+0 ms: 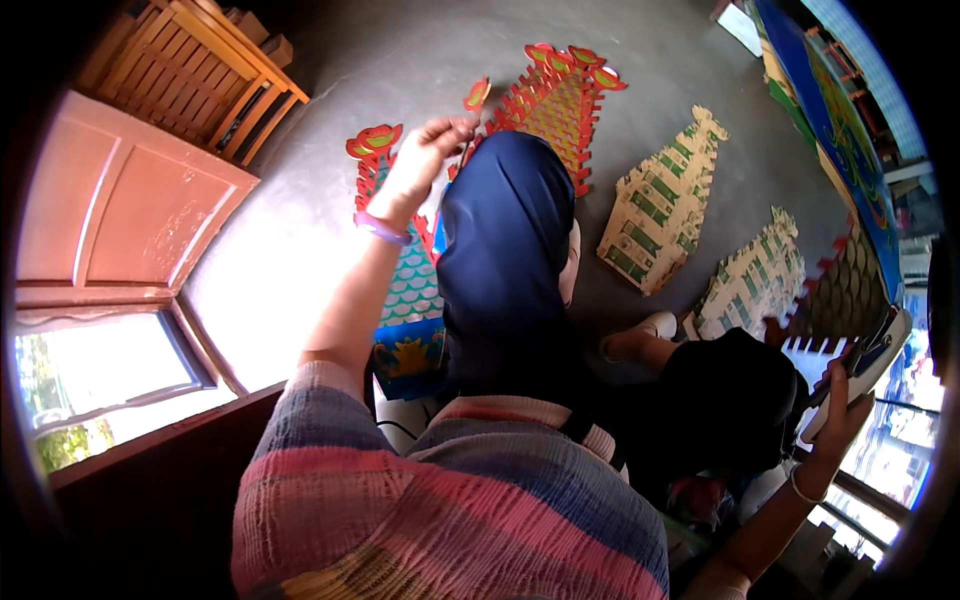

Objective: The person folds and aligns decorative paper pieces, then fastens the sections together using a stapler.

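Observation:
My left hand (430, 150), a purple band at its wrist, is raised beyond my lap. Its fingertips pinch the thin stem of a small red and yellow-green cutout (477, 95) above the floor. Under that arm lies a teal scale-patterned panel (412, 285) with red edging, partly hidden by the arm. Just beyond my dark-clothed knee (510, 190) is a red-edged, yellow-scaled panel (555, 115), topped with similar red shapes. At the far right my right hand (842, 415), with a thin bracelet, grips a long white-and-dark object (885, 350). Its kind is unclear.
Two tan cardboard pieces with green patches, one nearer the middle (660, 205) and one to its right (755, 275), lie on the grey floor (420, 60). A slatted wooden chair (205, 75) and brown door panel (140, 200) stand left. A painted blue board (840, 120) leans right.

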`<action>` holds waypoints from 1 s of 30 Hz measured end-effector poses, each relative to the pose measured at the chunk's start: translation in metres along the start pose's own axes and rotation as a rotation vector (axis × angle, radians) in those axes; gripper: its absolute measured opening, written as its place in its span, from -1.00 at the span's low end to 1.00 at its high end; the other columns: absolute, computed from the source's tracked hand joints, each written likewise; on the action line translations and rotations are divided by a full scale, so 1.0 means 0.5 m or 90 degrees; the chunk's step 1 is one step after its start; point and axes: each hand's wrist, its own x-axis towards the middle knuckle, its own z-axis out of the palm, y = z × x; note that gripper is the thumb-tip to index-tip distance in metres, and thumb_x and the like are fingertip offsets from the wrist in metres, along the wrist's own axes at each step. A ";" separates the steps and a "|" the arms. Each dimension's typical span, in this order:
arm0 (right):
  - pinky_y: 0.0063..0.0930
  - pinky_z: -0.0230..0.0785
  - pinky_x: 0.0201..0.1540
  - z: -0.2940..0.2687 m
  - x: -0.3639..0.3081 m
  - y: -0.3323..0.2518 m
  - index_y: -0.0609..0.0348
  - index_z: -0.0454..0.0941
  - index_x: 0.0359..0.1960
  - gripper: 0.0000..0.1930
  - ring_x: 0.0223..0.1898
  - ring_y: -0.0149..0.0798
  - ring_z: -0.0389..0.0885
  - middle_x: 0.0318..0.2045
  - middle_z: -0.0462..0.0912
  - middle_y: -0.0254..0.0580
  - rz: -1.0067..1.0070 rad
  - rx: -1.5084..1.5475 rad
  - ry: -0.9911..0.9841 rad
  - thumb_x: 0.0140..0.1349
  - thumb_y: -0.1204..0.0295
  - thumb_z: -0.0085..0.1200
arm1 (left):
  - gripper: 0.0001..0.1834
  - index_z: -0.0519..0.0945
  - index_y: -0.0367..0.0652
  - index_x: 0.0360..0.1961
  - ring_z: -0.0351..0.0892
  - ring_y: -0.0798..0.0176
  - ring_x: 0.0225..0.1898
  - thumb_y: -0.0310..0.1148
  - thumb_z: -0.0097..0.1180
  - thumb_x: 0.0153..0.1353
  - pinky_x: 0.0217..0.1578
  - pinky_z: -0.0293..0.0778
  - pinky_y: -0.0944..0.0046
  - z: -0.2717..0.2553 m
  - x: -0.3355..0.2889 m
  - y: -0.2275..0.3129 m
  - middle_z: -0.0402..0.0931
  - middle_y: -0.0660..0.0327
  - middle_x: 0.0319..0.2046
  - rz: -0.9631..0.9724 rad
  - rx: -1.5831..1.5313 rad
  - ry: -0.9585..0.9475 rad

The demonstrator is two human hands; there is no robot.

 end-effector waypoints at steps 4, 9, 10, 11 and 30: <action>-0.64 0.22 -0.43 0.047 0.026 -0.023 0.35 0.42 -0.14 -0.70 -0.48 -0.48 0.39 -0.47 0.47 -0.28 -0.080 -0.003 -0.054 0.13 0.42 0.03 | -0.62 0.55 -0.09 -0.16 0.46 -0.02 -0.09 -0.21 0.14 -0.05 -0.06 0.35 0.21 -0.100 -0.043 -0.331 0.51 0.02 -0.18 0.055 0.619 -0.026; -0.60 0.28 -0.41 0.041 0.040 -0.018 0.36 0.41 -0.18 -0.73 -0.47 -0.44 0.43 -0.46 0.49 -0.23 -0.021 -0.001 -0.074 0.09 0.47 0.05 | -0.60 0.51 -0.10 -0.15 0.48 0.00 -0.11 -0.30 0.09 -0.10 -0.07 0.37 0.16 -0.035 -0.120 -0.308 0.50 -0.04 -0.19 0.120 0.472 -0.149; -0.60 0.28 -0.41 0.028 0.038 -0.033 0.36 0.41 -0.18 -0.73 -0.47 -0.44 0.43 -0.46 0.49 -0.23 -0.028 -0.015 -0.069 0.09 0.47 0.05 | -0.60 0.52 -0.11 -0.15 0.49 -0.02 -0.13 -0.32 0.10 -0.11 -0.09 0.39 0.16 -0.031 -0.105 -0.308 0.50 -0.05 -0.21 0.037 0.524 -0.173; -0.59 0.28 -0.41 0.022 0.047 -0.021 0.37 0.42 -0.19 -0.73 -0.47 -0.43 0.43 -0.46 0.49 -0.22 -0.019 -0.025 -0.073 0.09 0.46 0.06 | -0.60 0.52 -0.08 -0.14 0.50 -0.02 -0.15 -0.34 0.11 -0.12 -0.10 0.40 0.16 -0.042 -0.093 -0.285 0.51 -0.05 -0.23 -0.039 0.609 -0.220; -0.42 0.33 -0.39 0.277 0.125 -0.273 0.32 0.38 -0.27 -0.66 -0.47 -0.12 0.48 -0.44 0.45 -0.02 -0.656 -0.286 -0.286 -0.14 0.55 0.14 | -0.29 0.30 -0.24 0.10 0.41 0.19 -0.08 0.14 -0.04 0.13 -0.02 0.34 0.22 -0.151 -0.060 -0.036 0.38 0.12 -0.02 -0.184 -0.424 -0.032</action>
